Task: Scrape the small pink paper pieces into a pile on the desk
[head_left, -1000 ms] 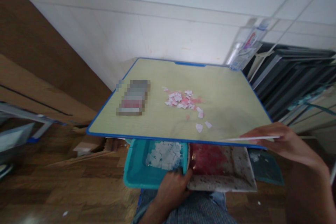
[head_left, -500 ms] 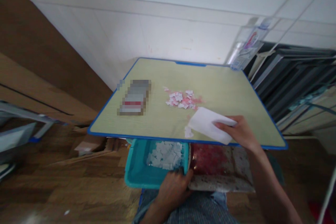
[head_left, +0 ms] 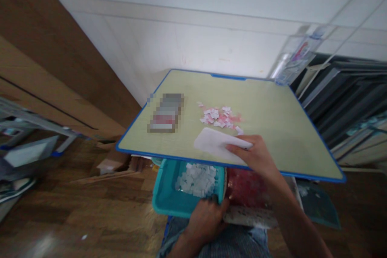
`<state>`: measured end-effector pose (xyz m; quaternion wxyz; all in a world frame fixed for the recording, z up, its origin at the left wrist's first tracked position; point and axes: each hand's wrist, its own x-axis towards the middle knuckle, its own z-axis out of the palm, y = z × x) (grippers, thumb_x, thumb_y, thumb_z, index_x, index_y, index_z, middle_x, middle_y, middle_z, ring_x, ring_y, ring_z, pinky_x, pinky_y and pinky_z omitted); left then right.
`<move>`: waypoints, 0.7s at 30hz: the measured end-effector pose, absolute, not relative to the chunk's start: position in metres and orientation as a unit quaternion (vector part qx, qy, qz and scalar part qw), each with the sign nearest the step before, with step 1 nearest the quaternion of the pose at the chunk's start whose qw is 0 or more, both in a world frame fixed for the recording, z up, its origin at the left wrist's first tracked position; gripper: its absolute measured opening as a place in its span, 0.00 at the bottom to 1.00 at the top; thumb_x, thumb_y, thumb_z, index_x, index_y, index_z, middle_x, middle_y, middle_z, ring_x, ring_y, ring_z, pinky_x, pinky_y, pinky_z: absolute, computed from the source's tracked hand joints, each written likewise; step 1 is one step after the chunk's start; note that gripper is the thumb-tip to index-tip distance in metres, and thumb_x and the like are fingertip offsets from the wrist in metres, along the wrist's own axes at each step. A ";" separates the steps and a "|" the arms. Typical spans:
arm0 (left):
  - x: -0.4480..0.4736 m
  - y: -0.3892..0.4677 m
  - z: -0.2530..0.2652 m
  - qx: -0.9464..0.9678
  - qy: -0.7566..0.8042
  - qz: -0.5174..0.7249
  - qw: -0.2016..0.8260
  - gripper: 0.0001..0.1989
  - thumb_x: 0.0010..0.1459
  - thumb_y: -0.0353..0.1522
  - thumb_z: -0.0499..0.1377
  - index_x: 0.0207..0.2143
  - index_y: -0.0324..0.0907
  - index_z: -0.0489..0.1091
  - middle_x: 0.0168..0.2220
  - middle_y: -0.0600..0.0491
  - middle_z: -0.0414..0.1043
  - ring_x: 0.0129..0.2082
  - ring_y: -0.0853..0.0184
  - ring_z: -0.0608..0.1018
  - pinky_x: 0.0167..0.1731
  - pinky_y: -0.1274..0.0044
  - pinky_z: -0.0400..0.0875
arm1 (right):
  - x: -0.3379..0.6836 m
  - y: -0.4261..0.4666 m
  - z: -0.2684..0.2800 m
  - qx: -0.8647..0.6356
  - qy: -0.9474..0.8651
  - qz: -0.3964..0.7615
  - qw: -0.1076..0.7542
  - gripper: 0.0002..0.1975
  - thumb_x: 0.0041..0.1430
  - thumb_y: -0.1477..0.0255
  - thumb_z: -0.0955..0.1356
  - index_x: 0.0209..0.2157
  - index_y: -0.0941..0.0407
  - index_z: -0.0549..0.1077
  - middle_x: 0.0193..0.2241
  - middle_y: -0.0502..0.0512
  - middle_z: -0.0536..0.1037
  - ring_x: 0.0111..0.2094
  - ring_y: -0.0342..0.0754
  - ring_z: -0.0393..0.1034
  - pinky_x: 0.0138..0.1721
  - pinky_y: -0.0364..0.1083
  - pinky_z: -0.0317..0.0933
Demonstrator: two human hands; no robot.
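My right hand [head_left: 254, 151] pinches a white, flat, flexible sheet [head_left: 214, 143] between thumb and fingers. The sheet lies low over the front part of a small yellow-green table [head_left: 269, 113] with a blue rim. Just beyond it sits a pile of small white paper-like pieces [head_left: 214, 115] on a pink stain, and one piece [head_left: 239, 130] lies beside my right knuckles. My left hand [head_left: 208, 211] is curled over the near right rim of a teal basin [head_left: 169, 205], which contains many white pieces [head_left: 198, 179]. Its fingertips are partly hidden.
A pixelated, phone-like object [head_left: 166, 113] lies on the table's left side. Right of the basin stands a stained tray [head_left: 250, 213] with red contents, partly under my forearm. A clear bottle [head_left: 299, 58] stands at the back right corner. Dark panels [head_left: 341, 88] lean at right.
My right hand has moved the white sheet leftward along the table's front. The small piece near the front edge no longer shows there. My left hand stays on the basin's rim. The view has shifted slightly.
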<state>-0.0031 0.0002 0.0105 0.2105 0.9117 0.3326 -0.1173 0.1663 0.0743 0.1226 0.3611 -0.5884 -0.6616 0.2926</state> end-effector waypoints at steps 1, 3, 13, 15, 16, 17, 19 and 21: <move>-0.003 0.001 0.011 0.912 0.330 -0.117 0.212 0.23 0.52 0.36 0.54 0.50 0.43 0.54 0.33 0.46 0.68 0.30 0.58 0.72 0.27 0.72 0.65 | 0.177 0.073 0.125 -0.609 -0.639 0.276 0.380 0.15 0.47 0.62 0.65 0.23 0.60 0.75 0.16 0.49 0.69 0.16 0.39 0.58 0.15 0.38 0.48; -0.003 0.001 0.012 0.914 0.326 -0.115 0.213 0.23 0.53 0.36 0.54 0.50 0.43 0.54 0.33 0.46 0.68 0.31 0.58 0.72 0.28 0.71 0.65 | 0.201 0.070 0.130 -0.648 -0.601 0.232 0.405 0.16 0.46 0.61 0.66 0.23 0.61 0.75 0.14 0.48 0.67 0.15 0.38 0.56 0.14 0.38 0.45; -0.002 0.000 0.014 0.913 0.333 -0.124 0.202 0.19 0.53 0.37 0.54 0.47 0.43 0.57 0.32 0.48 0.67 0.31 0.59 0.72 0.28 0.72 0.65 | 0.231 0.070 0.132 -0.630 -0.664 0.219 0.339 0.14 0.48 0.63 0.65 0.30 0.58 0.76 0.25 0.54 0.78 0.23 0.46 0.69 0.21 0.41 0.60; -0.001 -0.001 0.013 0.915 0.333 -0.116 0.197 0.19 0.54 0.37 0.53 0.47 0.43 0.57 0.32 0.47 0.67 0.30 0.58 0.72 0.28 0.72 0.65 | 0.228 0.076 0.126 -0.613 -0.682 0.221 0.331 0.14 0.49 0.63 0.65 0.30 0.58 0.77 0.27 0.54 0.78 0.25 0.48 0.70 0.24 0.43 0.62; -0.001 -0.001 0.013 0.916 0.333 -0.113 0.195 0.19 0.54 0.37 0.53 0.48 0.43 0.56 0.32 0.47 0.67 0.30 0.58 0.72 0.28 0.72 0.65 | 0.228 0.078 0.124 -0.608 -0.687 0.222 0.328 0.14 0.49 0.63 0.65 0.31 0.58 0.77 0.27 0.55 0.78 0.25 0.48 0.70 0.25 0.44 0.62; -0.001 -0.001 0.012 0.916 0.333 -0.114 0.193 0.19 0.54 0.37 0.53 0.48 0.43 0.56 0.32 0.47 0.67 0.30 0.58 0.72 0.28 0.71 0.65 | 0.228 0.078 0.123 -0.606 -0.690 0.227 0.323 0.15 0.49 0.63 0.65 0.31 0.58 0.77 0.28 0.55 0.78 0.26 0.49 0.71 0.25 0.44 0.63; 0.000 -0.002 0.012 0.914 0.338 -0.123 0.190 0.18 0.54 0.37 0.53 0.47 0.43 0.57 0.32 0.47 0.67 0.31 0.58 0.72 0.28 0.71 0.65 | 0.231 0.074 0.123 -0.604 -0.691 0.245 0.313 0.15 0.49 0.62 0.64 0.31 0.57 0.77 0.29 0.55 0.79 0.26 0.50 0.71 0.26 0.45 0.64; 0.000 -0.002 0.012 0.910 0.344 -0.132 0.191 0.17 0.53 0.38 0.53 0.46 0.43 0.59 0.32 0.48 0.67 0.31 0.58 0.71 0.29 0.72 0.65 | 0.238 0.065 0.128 -0.596 -0.692 0.279 0.297 0.14 0.50 0.63 0.64 0.32 0.57 0.76 0.30 0.55 0.79 0.29 0.50 0.72 0.29 0.45 0.65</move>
